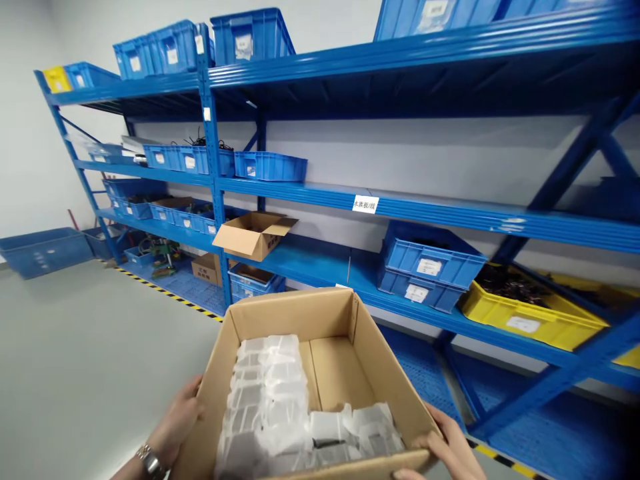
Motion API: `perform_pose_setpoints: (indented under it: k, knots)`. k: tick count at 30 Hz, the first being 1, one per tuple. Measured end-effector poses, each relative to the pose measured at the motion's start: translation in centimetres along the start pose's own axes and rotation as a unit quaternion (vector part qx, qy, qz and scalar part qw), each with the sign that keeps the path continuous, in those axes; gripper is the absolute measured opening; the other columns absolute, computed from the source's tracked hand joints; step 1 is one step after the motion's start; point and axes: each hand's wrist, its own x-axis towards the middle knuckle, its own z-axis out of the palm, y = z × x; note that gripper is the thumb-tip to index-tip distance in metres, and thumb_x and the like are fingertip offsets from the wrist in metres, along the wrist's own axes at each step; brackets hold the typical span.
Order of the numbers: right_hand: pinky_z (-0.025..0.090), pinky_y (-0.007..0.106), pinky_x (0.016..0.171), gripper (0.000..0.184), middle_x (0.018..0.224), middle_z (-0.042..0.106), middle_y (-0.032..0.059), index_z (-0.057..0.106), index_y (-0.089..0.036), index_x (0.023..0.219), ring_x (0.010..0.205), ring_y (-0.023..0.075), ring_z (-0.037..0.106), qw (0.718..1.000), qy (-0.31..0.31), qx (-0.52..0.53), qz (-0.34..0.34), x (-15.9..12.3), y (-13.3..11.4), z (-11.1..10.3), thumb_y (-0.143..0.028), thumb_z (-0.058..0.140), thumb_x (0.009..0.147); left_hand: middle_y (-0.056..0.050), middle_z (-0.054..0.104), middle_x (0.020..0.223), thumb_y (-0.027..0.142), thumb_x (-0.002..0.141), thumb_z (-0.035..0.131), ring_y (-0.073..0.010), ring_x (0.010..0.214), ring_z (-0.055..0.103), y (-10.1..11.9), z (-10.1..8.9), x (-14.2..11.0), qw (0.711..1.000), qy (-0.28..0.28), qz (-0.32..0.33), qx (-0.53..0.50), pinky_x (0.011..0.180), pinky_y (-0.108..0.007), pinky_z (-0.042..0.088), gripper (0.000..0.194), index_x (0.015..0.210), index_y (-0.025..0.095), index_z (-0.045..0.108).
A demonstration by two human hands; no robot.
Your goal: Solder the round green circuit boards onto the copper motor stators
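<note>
Your left hand (177,417) holds the left side of a cardboard box (295,313), and your right hand (445,447) holds its near right corner. The fingers (193,393) of both hands curl around the box walls and grip them, so you have the box up in front of you, over the floor (100,347). A silver watch (150,461) sits on your left wrist. Inside the box, clear plastic bags (265,400) lie in a pile along the left side and the near end, with grey things in them. The box looks light, but its card walls may bend. The bags look slippery and may slide if it tips, so it seems best to keep it level, with a hand on each side. Next to you stands a blue steel shelf (450,213) with blue bins (430,263) and a yellow bin (530,320).
</note>
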Motion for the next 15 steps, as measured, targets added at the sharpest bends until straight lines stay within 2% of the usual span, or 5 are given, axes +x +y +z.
perform_pose_setpoints:
  k: [3, 7, 11, 15]
  knots:
    - [0.053, 0.026, 0.064, 0.033, 0.109, 0.048, 0.0133, 0.056, -0.019, 0.07, 0.087, 0.023, 0.059, 1.0, -0.004, 0.017, 0.005, 3.6, 4.9, 4.3, -0.049, 0.07, 0.062, -0.001, 0.062, 0.063, 0.001, 0.049, 0.044, -0.019, 0.052, 0.058, 2.3, 2.6, 6.4, 1.0, 0.012, 0.002, 0.013, 0.047, -0.026, 0.044, 0.064, 0.111, 0.016, 0.052]
    - [0.052, 0.027, 0.066, 0.032, 0.109, 0.049, 0.0122, 0.058, -0.02, 0.071, 0.091, 0.024, 0.058, 0.999, -0.025, 0.036, 0.02, 10.0, 13.1, 10.8, -0.048, 0.069, 0.062, -0.001, 0.06, 0.061, 0.001, 0.049, 0.042, -0.0203, 0.053, 0.058, 6.3, 6.9, 15.0, 0.999, 0.029, 0.009, 0.033, 0.046, -0.027, 0.043, 0.064, 0.111, 0.013, 0.05]
    - [0.051, 0.03, 0.072, 0.031, 0.11, 0.049, 0.0116, 0.06, -0.02, 0.071, 0.096, 0.0255, 0.056, 0.994, -0.056, 0.087, 0.043, 19.5, 23.0, 15.8, -0.048, 0.068, 0.062, 0.0, 0.053, 0.054, 0.0, 0.052, 0.041, -0.019, 0.052, 0.055, 12.0, 12.7, 22.7, 0.996, 0.08, 0.02, 0.042, 0.047, -0.026, 0.041, 0.058, 0.108, 0.012, 0.049]
    - [0.043, 0.037, 0.089, 0.039, 0.119, 0.046, 0.0125, 0.06, -0.02, 0.077, 0.109, 0.0288, 0.048, 0.98, -0.112, 0.144, 0.084, 29.8, 34.5, 21.2, -0.053, 0.067, 0.059, -0.001, 0.054, 0.064, 0.004, 0.061, 0.043, -0.0144, 0.054, 0.051, 16.5, 19.8, 29.4, 0.995, 0.092, 0.032, 0.001, 0.049, -0.024, 0.039, 0.044, 0.104, 0.014, 0.047]
